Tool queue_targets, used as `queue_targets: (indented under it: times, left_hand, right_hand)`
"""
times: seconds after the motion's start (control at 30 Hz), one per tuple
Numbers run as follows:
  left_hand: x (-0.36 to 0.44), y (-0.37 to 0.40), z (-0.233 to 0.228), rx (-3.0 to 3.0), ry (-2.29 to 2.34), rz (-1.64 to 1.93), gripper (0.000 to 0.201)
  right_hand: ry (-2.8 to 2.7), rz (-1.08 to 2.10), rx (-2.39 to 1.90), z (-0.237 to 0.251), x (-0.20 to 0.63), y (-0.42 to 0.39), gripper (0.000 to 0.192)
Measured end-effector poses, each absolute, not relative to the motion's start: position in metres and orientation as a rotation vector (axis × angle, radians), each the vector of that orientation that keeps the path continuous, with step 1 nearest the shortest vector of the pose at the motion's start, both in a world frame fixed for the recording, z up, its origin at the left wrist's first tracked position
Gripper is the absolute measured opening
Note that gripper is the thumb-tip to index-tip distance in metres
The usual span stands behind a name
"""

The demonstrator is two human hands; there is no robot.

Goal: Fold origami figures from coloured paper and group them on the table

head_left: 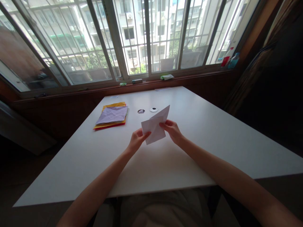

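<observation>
A folded sheet of pale paper (pixel 155 127) is held up above the white table (pixel 213 138), one pointed corner sticking up to the right. My left hand (pixel 137 139) pinches its lower left edge. My right hand (pixel 172 130) grips its right side, thumb on the front. Both hands are close together over the middle of the table.
A stack of coloured paper sheets (pixel 111 117) lies at the table's far left, a creased lilac sheet on top of yellow and red ones. Two round holes (pixel 147 110) sit in the tabletop beyond the hands. Small items rest on the windowsill (pixel 151 81); bottles (pixel 230 59) stand at its right end.
</observation>
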State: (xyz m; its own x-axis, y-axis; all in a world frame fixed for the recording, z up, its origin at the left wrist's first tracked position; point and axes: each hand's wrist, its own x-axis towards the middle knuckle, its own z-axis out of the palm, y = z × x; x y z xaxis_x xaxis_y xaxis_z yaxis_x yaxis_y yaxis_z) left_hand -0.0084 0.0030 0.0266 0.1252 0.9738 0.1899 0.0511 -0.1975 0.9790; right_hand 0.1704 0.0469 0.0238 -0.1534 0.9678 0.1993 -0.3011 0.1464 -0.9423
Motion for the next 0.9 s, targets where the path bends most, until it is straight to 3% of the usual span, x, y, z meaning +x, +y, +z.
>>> queue_targets:
  times: [0.9]
  left_hand:
    - [-0.0137, 0.0070, 0.0185, 1.380, 1.276, 0.972, 0.028]
  right_hand:
    - [-1.119, 1.330, -0.809, 0.0132, 0.1687, 0.0535, 0.036]
